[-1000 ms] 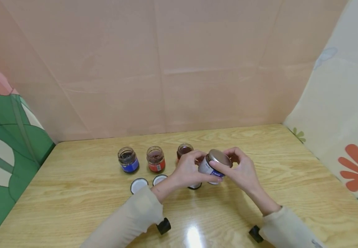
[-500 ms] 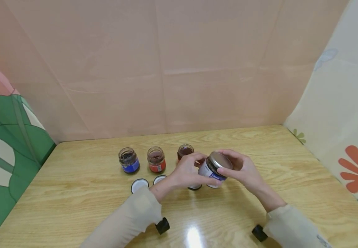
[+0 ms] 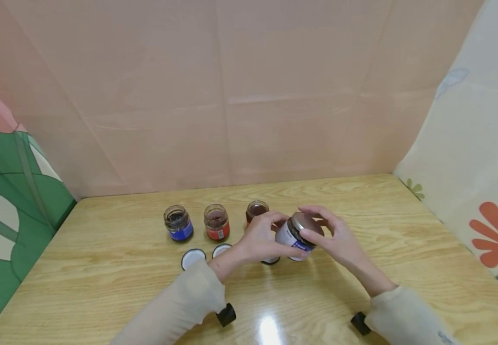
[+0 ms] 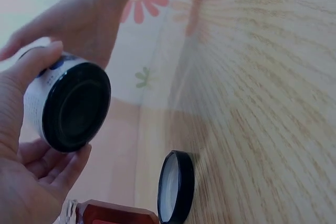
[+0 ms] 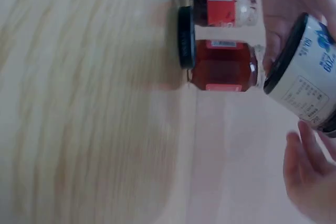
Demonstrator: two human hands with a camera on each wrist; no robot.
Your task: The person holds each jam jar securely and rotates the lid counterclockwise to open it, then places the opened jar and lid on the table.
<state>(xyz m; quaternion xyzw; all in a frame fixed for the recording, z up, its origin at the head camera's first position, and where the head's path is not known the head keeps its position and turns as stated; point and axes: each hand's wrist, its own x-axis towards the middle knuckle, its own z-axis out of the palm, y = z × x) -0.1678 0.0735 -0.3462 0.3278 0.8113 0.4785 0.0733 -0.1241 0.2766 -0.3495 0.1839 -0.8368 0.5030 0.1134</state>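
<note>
From the head view we see the whole row: a blue-labelled jar (image 3: 179, 223) at the far left, a red-labelled jar (image 3: 216, 222) just right of it, and a third open jar (image 3: 256, 211) partly hidden behind our left hand (image 3: 260, 238). Two white-lined lids (image 3: 193, 258) lie on the tabletop (image 3: 102, 268) nearer to us than those jars. Only this view shows the metal lid (image 3: 306, 222) on the white-labelled jar (image 3: 294, 235) that we hold tilted above the tabletop, right of the row.

The left wrist view gives what the head view hides: the dark round base of the white-labelled jar (image 4: 67, 106), and a black-rimmed lid (image 4: 176, 186) lying on the tabletop below it. The right wrist view shows the same jar (image 5: 307, 80) from its side, with the red-filled jar (image 5: 224, 65) just beside it and another lid (image 5: 185, 37) next to that jar's base.

The held jar's white label carries blue characters and a block of small dark print; we cannot read either. The red jars bear small white label strips, also unreadable.

Our left hand's fingers (image 4: 37, 166) curl round the lower body of the jar, thumb along its side, gripping it. Our right hand (image 3: 335, 237) has its fingers (image 3: 313, 211) bent over the lid's rim, thumb on the near edge, clasping the lid.
</note>
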